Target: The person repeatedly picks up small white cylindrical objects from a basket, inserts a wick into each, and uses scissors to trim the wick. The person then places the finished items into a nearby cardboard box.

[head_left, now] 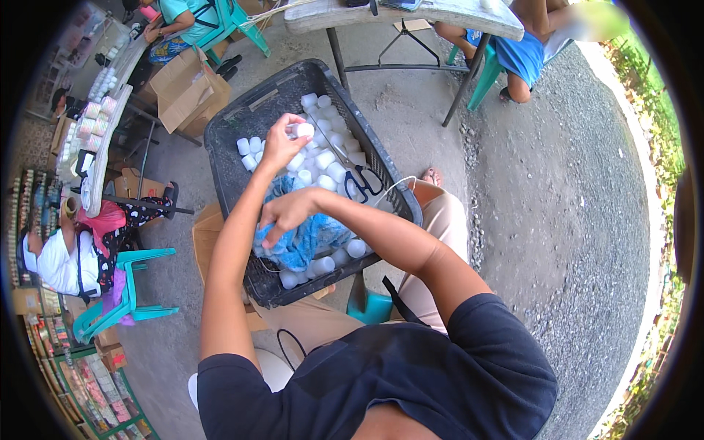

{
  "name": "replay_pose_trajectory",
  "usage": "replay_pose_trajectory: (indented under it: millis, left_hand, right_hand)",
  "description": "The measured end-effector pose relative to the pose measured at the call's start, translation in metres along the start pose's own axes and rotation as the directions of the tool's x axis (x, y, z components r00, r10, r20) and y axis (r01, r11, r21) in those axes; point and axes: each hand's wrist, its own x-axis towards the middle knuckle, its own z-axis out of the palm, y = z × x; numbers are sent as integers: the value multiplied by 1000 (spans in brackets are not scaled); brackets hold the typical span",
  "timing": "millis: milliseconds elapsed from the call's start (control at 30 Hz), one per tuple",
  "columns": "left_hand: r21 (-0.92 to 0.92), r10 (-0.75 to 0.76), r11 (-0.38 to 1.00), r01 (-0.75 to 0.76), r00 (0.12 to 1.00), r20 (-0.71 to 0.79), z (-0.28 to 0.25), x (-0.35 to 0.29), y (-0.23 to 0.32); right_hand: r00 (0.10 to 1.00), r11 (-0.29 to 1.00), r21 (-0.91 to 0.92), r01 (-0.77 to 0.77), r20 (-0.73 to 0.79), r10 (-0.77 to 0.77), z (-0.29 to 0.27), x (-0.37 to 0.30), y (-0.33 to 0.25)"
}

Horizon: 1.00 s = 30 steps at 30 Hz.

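Note:
My left hand (282,141) is closed around a small white cylinder (304,130), which looks like a plastic cup or candle, over the far half of a black plastic crate (242,192). Nearer to me, my right hand (288,215) lies over a crumpled blue cloth (312,238), its fingers bent down at the cloth's left side. Many similar white cylinders (336,172) lie loose in the crate, around and under the cloth. Scissors (361,183) with dark handles rest on them at the crate's right, blades toward the far side.
A long table (411,20) stands beyond the crate, with a seated person (522,62) at its right. Other people sit at a table (106,147) on the left. An open cardboard box (187,92) and a green chair (132,290) stand on the floor. A thin white cord (396,183) crosses the crate's right rim.

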Motion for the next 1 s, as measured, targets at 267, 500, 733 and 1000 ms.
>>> replay_pose_trajectory:
  millis: [267, 500, 733, 1000]
  left_hand:
    - [-558, 28, 778, -289, 904, -427, -77, -67, 70]
    - [-319, 21, 907, -276, 785, -619, -47, -93, 75]
    - [-351, 25, 891, -287, 805, -593, -16, -99, 78]
    - [-596, 0, 720, -357, 858, -514, -11, -103, 71]
  right_hand:
    - [776, -91, 773, 628, -631, -7, -67, -74, 3]
    - [573, 541, 457, 706, -818, -56, -40, -36, -6]
    - [302, 916, 13, 401, -946, -119, -26, -14, 3]
    - [98, 971, -118, 209, -985, -141, -32, -12, 16]
